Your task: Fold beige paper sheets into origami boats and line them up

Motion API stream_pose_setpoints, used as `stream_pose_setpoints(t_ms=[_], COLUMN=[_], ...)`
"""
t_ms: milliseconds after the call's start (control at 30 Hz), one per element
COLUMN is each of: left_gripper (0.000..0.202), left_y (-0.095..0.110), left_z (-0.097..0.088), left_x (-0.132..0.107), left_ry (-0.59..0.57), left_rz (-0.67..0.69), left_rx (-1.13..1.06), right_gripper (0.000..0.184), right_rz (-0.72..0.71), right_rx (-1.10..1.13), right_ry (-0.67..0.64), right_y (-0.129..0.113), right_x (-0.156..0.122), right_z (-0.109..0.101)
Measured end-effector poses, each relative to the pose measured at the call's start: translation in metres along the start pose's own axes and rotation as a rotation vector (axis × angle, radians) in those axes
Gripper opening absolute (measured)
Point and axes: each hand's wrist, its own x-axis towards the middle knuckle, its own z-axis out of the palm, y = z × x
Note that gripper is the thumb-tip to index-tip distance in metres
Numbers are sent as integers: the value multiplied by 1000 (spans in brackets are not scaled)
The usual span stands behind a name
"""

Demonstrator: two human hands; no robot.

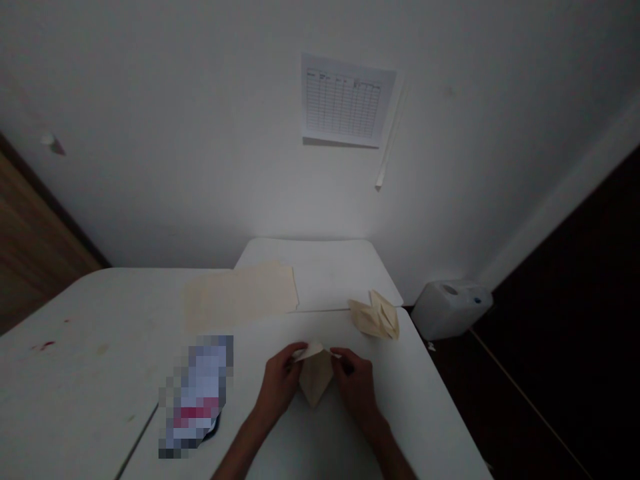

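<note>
Our left hand (279,385) and right hand (356,388) pinch a folded paper (315,380) between narrow fingers (298,351), a second folded paper (375,317) lying just beyond it on the surface (90,313).

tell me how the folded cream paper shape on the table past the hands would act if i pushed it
The folded cream paper shape looks light, being thin sheet, so a push would probably skid it across the smooth white table. Its raised pointed flaps seem soft and would likely crease under firm pressure.
</note>
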Motion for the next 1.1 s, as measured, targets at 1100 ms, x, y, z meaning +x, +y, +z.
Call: stream_pose_setpoints(t_ms=[1100], left_gripper=[22], left_y=[-1], left_z=[-8], left_x=[8], left_ry=[92], left_rz=[106], left_rx=[-171], right_gripper=[34], right_rz=[-2], right_rx=[393], right_ry=[-250], right_y=[1], right_x=[17], right_z=[-15])
